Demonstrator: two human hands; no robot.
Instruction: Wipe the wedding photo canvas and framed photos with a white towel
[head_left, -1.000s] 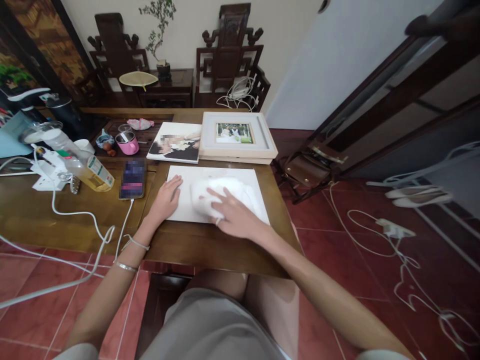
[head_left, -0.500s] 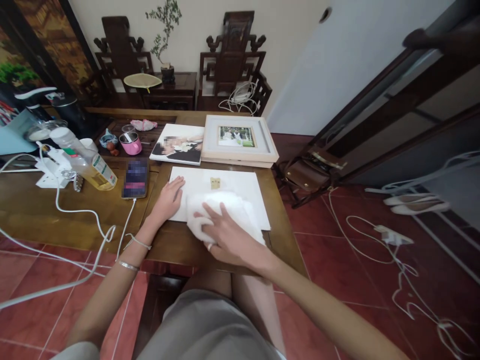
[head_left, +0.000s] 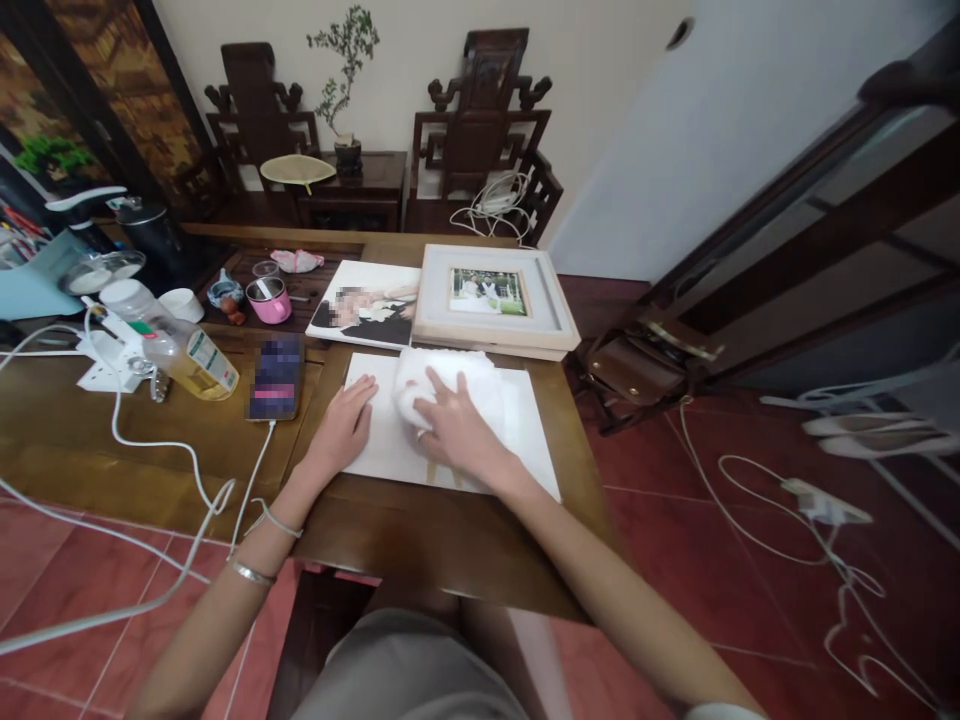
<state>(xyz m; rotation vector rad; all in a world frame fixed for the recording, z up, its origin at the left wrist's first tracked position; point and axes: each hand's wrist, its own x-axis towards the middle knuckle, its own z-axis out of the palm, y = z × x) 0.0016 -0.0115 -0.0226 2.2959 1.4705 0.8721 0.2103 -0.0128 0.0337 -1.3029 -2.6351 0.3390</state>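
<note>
A white flat board [head_left: 525, 430] lies on the wooden table [head_left: 420, 540] in front of me. My right hand [head_left: 457, 432] presses flat, fingers spread, on a crumpled white cloth [head_left: 450, 378] at the board's far edge. My left hand [head_left: 343, 428] lies open and flat on the board's left edge, holding it down. Beyond the board sit a framed photo [head_left: 491, 298] and an unframed photo print [head_left: 367, 303].
A phone [head_left: 274, 377] on a white cable lies left of the board, beside a tipped plastic bottle [head_left: 176, 345], a power strip [head_left: 112, 360] and a pink cup [head_left: 270, 297]. A brown bag [head_left: 637, 370] and loose cables [head_left: 787, 500] are on the red floor to the right.
My right hand slid the cloth back toward me to the board's near edge, then pushed it away to the far edge. The left hand stayed on the board's left edge.
</note>
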